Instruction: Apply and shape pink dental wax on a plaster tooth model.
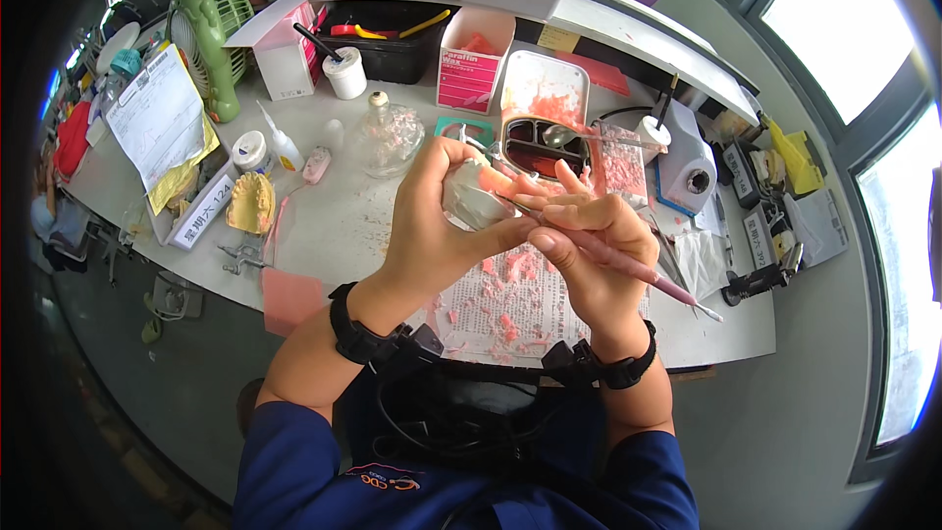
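My left hand [422, 221] grips a whitish plaster dental model [469, 198], its fingers wrapped round the far side. Pink wax seems to show along the model's upper edge, partly covered by fingers. In my right hand [601, 255] is a wax carver with a pink handle [633, 267], held like a pen. One end of the carver points at the model, though fingers hide the exact contact; the other metal end sticks out to the lower right. Below both hands lies a printed sheet [471, 319] strewn with pink wax shavings [510, 270].
Behind my hands sits an open metal wax tin [545, 88], with a glass spirit lamp [392, 137] to its left. A yellow dental cast [251, 204] and a pink wax sheet [292, 300] lie at left. At right stands a blue-white machine [687, 162].
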The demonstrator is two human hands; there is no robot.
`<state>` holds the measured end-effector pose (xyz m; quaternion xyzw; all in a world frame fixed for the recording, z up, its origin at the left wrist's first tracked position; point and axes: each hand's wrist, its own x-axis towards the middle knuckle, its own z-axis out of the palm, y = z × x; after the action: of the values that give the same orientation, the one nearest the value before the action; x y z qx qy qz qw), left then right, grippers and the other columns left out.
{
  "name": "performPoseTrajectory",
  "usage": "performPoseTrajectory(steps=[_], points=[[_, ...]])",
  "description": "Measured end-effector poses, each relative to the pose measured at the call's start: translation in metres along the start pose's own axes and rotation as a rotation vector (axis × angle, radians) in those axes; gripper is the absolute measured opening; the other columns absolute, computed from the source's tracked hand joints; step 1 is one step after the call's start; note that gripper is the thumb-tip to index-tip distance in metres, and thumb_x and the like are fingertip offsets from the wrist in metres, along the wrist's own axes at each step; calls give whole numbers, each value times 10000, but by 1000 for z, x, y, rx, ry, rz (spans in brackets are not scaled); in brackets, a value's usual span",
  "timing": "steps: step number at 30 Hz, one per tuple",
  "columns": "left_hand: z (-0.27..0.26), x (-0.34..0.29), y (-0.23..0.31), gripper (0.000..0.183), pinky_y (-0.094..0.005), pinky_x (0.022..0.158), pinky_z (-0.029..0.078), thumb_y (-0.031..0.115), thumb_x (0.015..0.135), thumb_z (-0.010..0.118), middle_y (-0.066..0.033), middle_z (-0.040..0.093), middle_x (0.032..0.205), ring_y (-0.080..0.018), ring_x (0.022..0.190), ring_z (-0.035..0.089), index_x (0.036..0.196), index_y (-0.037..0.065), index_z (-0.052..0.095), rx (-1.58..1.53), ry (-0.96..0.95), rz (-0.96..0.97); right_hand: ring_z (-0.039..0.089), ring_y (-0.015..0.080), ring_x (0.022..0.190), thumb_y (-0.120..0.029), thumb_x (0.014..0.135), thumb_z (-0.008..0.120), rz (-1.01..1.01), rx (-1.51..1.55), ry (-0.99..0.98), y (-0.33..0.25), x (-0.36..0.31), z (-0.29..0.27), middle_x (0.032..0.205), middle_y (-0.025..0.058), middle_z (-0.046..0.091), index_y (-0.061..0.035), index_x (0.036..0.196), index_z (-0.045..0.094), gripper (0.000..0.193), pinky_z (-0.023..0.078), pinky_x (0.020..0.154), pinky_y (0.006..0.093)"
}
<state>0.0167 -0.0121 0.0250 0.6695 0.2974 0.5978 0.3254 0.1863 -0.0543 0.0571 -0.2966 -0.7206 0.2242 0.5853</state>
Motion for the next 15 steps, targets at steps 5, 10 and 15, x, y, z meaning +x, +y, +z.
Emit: performPoseTrajectory(steps=[5,10,15], points=[[-1,0,1,611,-293,733,467,320,651,920,-68,576,888,-139,818,557,967,40,479,7,-8,14,688,296,1043,-71,818,768,-60,-55,11,0,-1,1,960,159,731,-19,886,614,176,384,1079,504],[0,0,6,607,-288,731,466,314,647,922,-69,579,881,-136,807,557,960,40,479,-32,-8,-24,689,299,1041,-68,819,767,-64,-47,-3,-1,-1,1,968,165,729,-17,895,621,172,386,1080,503],[-1,1,3,606,-283,727,465,310,643,924,-63,575,882,-129,800,551,956,38,483,3,-16,12,691,305,1033,-68,814,769,-46,-28,-21,-1,-2,-1,960,162,729,-18,902,627,174,396,1072,504]])
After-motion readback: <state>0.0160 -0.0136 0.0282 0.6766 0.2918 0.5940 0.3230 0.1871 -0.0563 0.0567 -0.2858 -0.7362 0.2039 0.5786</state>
